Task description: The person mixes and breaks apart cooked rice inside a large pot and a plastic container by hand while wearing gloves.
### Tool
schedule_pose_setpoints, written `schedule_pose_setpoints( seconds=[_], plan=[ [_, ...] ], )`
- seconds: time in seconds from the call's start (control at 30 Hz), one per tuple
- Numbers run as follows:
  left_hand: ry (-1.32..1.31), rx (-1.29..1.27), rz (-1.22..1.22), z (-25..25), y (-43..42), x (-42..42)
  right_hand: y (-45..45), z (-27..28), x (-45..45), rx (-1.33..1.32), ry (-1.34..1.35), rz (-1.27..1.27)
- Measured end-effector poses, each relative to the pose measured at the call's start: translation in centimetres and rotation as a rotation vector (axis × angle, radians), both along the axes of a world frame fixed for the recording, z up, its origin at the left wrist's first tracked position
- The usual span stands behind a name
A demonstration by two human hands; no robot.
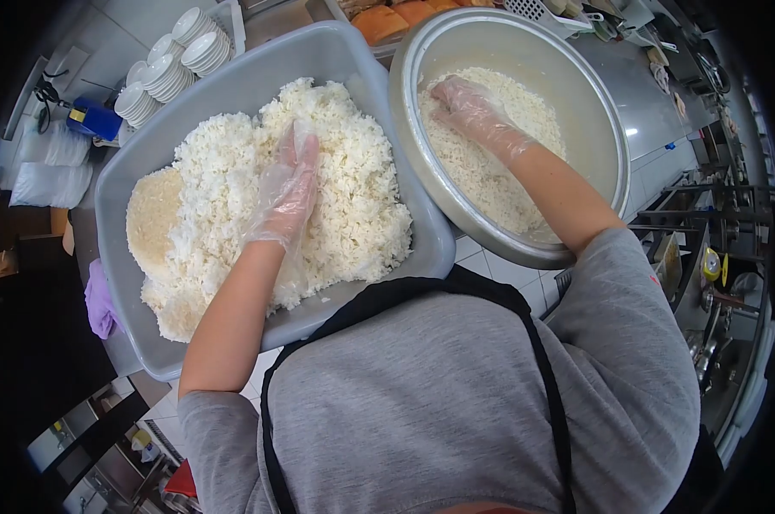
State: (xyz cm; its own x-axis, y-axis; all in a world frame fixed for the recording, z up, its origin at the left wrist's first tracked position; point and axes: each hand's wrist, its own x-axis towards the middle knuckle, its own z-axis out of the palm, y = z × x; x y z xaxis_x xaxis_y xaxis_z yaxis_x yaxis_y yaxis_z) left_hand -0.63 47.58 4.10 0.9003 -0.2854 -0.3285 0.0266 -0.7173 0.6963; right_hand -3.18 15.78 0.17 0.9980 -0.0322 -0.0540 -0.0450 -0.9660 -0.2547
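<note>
A large grey plastic tub (413,224) holds a broad heap of cooked white rice (353,171). My left hand (291,184), in a clear plastic glove, rests against the middle of this heap with its fingers stretched out together, so it is open. To the right stands a deep metal pot (595,128) with more rice (520,98) in the bottom. Inside the pot my right hand (473,107), also gloved, reaches to the far left side; its fingers curl into the rice and their tips are hidden. A compact, browner rice slab (154,218) lies at the tub's left side.
Stacks of small white dishes (164,77) stand beyond the tub on the left, near a blue box (96,118). A purple cloth (101,300) hangs by the tub's left edge. Behind the pot are a tray of orange-brown food (383,24) and a white perforated basket (541,15).
</note>
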Motion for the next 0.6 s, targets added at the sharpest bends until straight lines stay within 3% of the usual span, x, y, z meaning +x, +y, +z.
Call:
schedule_pose_setpoints(
  seconds=[0.23, 0.33, 0.4, 0.43, 0.5, 0.6],
  plan=[
    [-0.027, -0.03, 0.004, 0.1, 0.0, -0.2, 0.6, -0.9, 1.4, -0.041, 0.069, -0.008],
    [0.042, 0.008, 0.01, 0.6, 0.2, -0.2, 0.3, 2.9, 1.0, 0.121, 0.217, 0.0],
    [-0.032, -0.016, -0.013, -0.4, 0.4, 0.0, 1.3, 6.5, -0.6, 0.162, 0.517, -0.09],
    [-0.031, -0.015, -0.01, -0.4, 0.4, 0.0, 1.0, 6.3, -1.8, 0.163, 0.519, -0.087],
    [-0.023, -0.034, -0.011, -0.2, 0.2, 0.0, 0.2, 5.2, -4.1, -0.171, 0.391, 0.205],
    [0.049, -0.02, 0.012, 0.6, 0.0, -0.2, 0.0, 4.0, -4.9, -0.167, 0.291, 0.208]
  ],
)
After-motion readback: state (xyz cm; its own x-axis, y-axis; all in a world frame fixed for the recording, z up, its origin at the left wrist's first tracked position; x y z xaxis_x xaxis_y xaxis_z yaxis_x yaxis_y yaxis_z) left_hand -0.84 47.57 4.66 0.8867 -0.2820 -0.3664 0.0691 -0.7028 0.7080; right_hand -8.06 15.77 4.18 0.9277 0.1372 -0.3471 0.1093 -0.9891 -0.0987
